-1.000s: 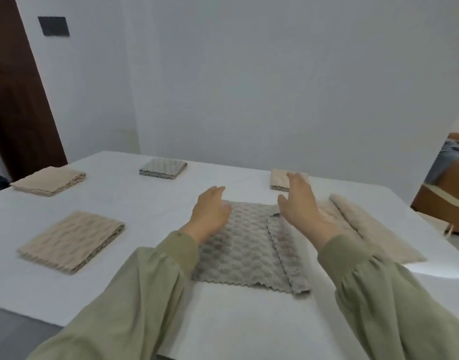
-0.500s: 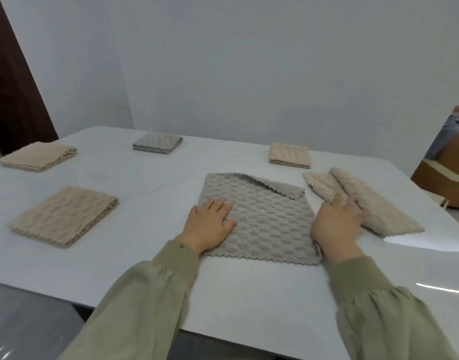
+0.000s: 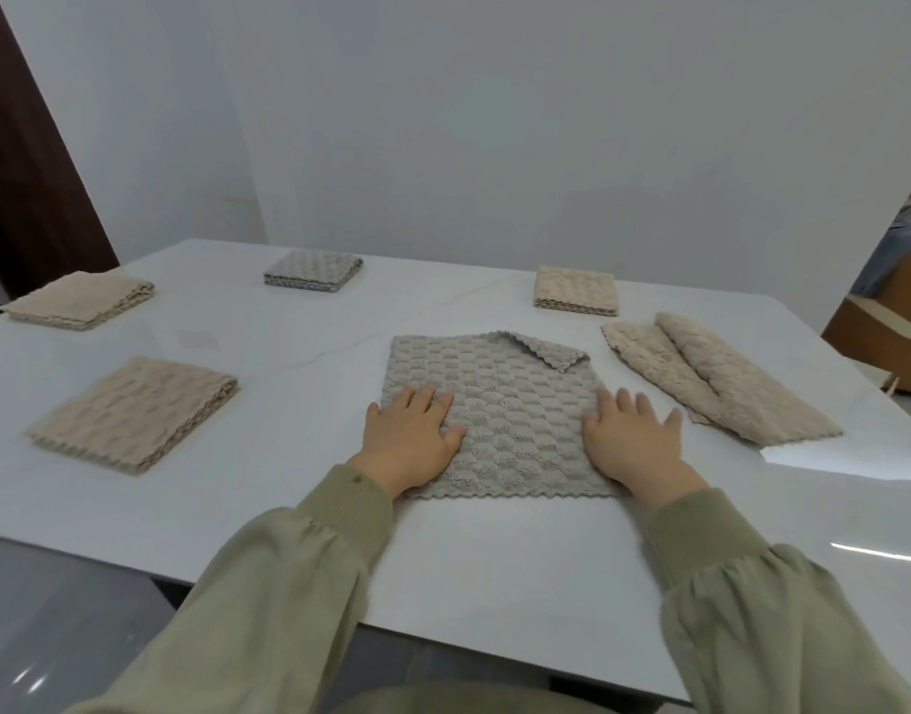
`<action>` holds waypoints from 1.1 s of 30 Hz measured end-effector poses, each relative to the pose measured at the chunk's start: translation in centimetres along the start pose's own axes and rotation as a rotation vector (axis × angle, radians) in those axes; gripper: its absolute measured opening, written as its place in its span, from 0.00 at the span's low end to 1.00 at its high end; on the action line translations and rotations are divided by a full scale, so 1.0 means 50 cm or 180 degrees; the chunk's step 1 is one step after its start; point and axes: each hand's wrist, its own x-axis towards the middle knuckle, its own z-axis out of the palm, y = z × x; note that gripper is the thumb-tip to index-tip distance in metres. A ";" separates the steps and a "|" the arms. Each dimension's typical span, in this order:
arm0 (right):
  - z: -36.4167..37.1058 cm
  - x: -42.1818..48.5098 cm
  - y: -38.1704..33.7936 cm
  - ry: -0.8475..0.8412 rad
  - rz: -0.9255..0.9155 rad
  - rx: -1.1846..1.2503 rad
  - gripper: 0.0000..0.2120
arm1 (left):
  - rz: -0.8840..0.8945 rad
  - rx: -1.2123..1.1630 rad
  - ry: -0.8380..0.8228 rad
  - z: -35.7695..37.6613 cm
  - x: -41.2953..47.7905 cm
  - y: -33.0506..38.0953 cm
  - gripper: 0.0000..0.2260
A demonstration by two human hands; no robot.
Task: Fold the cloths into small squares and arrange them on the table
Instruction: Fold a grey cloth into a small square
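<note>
A grey textured cloth (image 3: 499, 404) lies spread flat on the white table (image 3: 494, 559) in front of me, its far right corner turned over. My left hand (image 3: 414, 438) presses flat on the cloth's near left part, fingers apart. My right hand (image 3: 631, 435) lies flat on its near right edge, fingers spread. Neither hand holds anything. A beige cloth (image 3: 711, 376) lies loosely folded lengthwise to the right of the grey one.
Folded squares sit around the table: a beige one (image 3: 134, 412) at near left, another beige (image 3: 79, 300) at far left, a grey one (image 3: 314, 270) at the back, a beige one (image 3: 577, 291) at back right. A brown door (image 3: 25, 162) stands left, a chair (image 3: 886, 301) right.
The grey cloth's folded right strip was opened out, so the cloth now lies wider and flat. Both hands came back toward me and settled flat on its near corners.
</note>
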 end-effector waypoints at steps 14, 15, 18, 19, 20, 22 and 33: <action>-0.032 0.079 -0.178 -0.0442 -0.2146 0.0289 0.25 | 0.0004 -0.0094 0.0195 -0.004 0.121 -0.057 0.25; -0.025 0.107 -0.164 -0.0368 -0.2018 0.0240 0.25 | -0.0002 -0.0101 0.0209 0.003 0.124 -0.063 0.25; -0.021 0.192 -0.092 -0.0050 -0.0913 0.0285 0.25 | 0.0025 -0.0159 0.0324 0.009 0.129 -0.067 0.25; -0.023 0.210 -0.075 -0.0014 -0.0594 0.0222 0.26 | 0.0022 -0.0171 0.0372 0.009 0.129 -0.066 0.25; -0.024 0.220 -0.068 0.0042 -0.0431 0.0142 0.26 | 0.0011 -0.0184 0.0402 0.009 0.129 -0.065 0.25; -0.027 0.215 -0.091 0.0265 -0.0569 0.0056 0.27 | -0.0021 -0.0204 0.0401 0.009 0.130 -0.063 0.25; 0.001 0.218 -0.095 -0.0175 -0.1218 0.0076 0.27 | 0.0005 -0.0265 0.0062 0.000 0.147 -0.113 0.27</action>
